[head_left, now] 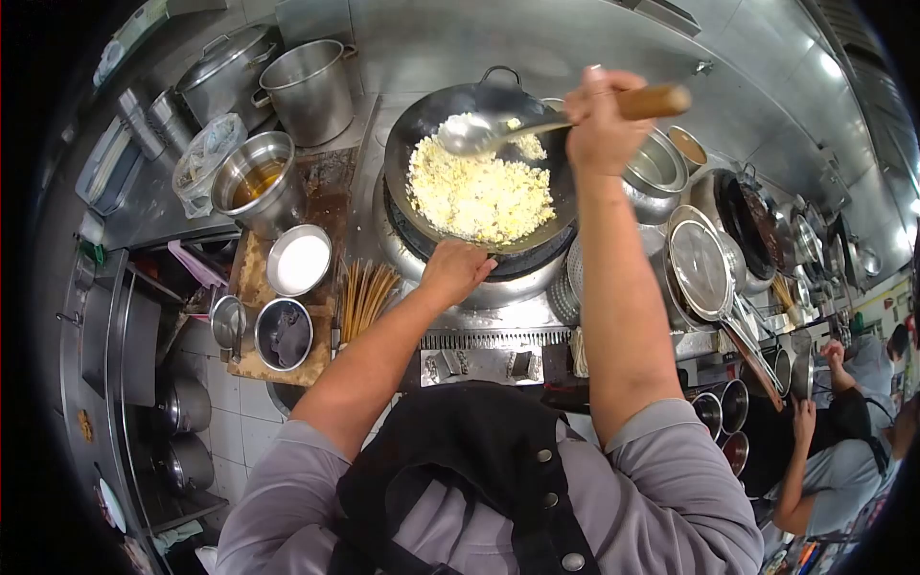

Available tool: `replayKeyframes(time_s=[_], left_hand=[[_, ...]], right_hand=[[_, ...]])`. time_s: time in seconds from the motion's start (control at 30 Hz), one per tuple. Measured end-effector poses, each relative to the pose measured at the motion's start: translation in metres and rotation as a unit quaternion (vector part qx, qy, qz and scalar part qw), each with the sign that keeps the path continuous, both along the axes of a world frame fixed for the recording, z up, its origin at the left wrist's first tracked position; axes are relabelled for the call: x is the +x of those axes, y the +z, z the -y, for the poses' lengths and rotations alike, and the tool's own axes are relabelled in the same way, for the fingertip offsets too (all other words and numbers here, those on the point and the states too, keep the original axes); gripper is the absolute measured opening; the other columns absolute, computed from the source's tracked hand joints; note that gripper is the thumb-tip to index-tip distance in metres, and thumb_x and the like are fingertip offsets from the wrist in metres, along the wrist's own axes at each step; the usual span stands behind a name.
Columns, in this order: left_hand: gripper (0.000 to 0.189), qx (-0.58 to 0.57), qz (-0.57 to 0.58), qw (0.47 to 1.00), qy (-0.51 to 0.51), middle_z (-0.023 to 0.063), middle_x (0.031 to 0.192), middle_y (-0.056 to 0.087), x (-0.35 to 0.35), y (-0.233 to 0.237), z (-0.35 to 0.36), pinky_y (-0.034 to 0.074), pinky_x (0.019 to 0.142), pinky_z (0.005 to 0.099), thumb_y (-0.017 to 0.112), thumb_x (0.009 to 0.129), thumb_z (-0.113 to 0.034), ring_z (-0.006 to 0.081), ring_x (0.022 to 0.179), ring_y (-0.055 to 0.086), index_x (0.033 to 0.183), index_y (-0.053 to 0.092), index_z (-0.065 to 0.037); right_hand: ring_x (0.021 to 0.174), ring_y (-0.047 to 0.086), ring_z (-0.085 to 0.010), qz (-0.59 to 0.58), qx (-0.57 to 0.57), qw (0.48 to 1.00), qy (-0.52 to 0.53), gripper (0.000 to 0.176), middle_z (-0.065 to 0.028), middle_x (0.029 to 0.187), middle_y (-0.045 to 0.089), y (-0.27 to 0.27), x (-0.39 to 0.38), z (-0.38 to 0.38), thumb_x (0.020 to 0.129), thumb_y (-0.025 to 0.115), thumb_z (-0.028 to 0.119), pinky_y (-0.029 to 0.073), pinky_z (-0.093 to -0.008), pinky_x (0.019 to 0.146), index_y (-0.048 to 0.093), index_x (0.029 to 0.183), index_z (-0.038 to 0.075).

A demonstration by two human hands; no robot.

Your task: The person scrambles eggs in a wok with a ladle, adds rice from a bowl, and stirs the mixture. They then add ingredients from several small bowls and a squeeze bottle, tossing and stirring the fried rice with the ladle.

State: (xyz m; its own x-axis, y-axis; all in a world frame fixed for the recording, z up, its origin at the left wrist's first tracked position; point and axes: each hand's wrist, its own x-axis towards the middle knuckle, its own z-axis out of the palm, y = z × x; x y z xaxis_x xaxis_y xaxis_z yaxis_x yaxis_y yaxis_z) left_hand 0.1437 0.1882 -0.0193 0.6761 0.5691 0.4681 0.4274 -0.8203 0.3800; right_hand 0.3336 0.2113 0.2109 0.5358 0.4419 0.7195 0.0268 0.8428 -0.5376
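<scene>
A black wok (429, 123) sits on a round burner and holds a heap of pale yellow fried rice (479, 195). My left hand (455, 270) grips the wok's near rim. My right hand (600, 123) is closed around the wooden handle of a steel ladle (476, 132). The ladle's bowl hangs over the far side of the wok with a little rice in it.
Left of the burner stand a pot of amber liquid (255, 182), a bowl of white powder (300, 262), small steel bowls (283, 333) and chopsticks (364, 295). Big stockpots (309, 88) stand behind. Pans and a strainer (702, 270) lie right. Another person (843, 450) works at lower right.
</scene>
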Motion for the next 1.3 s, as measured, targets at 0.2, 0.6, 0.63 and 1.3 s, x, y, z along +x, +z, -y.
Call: replayKeyframes(time_s=[0.2, 0.6, 0.63, 1.3], left_hand=[[0.038, -0.006, -0.021, 1.0, 0.001, 0.0159, 0.07, 0.061, 0.003, -0.002, -0.001, 0.047, 0.072, 0.0526, 0.065, 0.097, -0.032, 0.0401, 0.074, 0.06, 0.072, 0.06, -0.004], [0.038, -0.003, 0.032, 0.999, 0.001, 0.0159, 0.07, 0.06, 0.004, 0.0, 0.001, 0.047, 0.073, 0.0527, 0.068, 0.095, -0.029, 0.0405, 0.075, 0.06, 0.068, 0.057, -0.004], [0.038, -0.007, 0.031, 1.0, -0.001, 0.0159, 0.07, 0.06, 0.004, -0.003, 0.003, 0.047, 0.073, 0.0527, 0.068, 0.095, -0.029, 0.0405, 0.075, 0.06, 0.068, 0.057, -0.004], [0.035, 0.025, 0.037, 0.999, 0.003, 0.0156, 0.07, 0.061, 0.007, -0.012, -0.003, 0.047, 0.073, 0.0522, 0.068, 0.094, -0.031, 0.0393, 0.075, 0.061, 0.07, 0.06, -0.006]], right_hand=[[0.049, 0.053, -0.0114, 0.057, -0.135, 0.989, 0.013, 0.017, -0.0023, 0.061, 0.056, 0.024, -0.025, 0.026, 0.091, 0.075, 0.004, 0.043, -0.0282, 0.047, 0.059, 0.088, 0.004], [0.049, 0.049, -0.0104, 0.208, -0.095, 0.973, 0.002, 0.017, -0.0027, 0.06, 0.054, -0.014, -0.022, 0.085, 0.09, 0.076, 0.002, 0.041, -0.0288, 0.049, 0.059, 0.086, 0.001], [0.049, 0.049, -0.0104, 0.206, -0.1, 0.973, 0.001, 0.017, -0.0027, 0.06, 0.054, -0.018, -0.015, 0.081, 0.09, 0.076, 0.002, 0.041, -0.0288, 0.049, 0.059, 0.086, 0.001], [0.062, 0.056, -0.0083, 0.194, -0.11, 0.971, 0.081, 0.019, -0.0018, 0.073, 0.064, 0.002, -0.051, 0.052, 0.086, 0.084, 0.01, 0.045, -0.0266, 0.055, 0.066, 0.087, 0.003]])
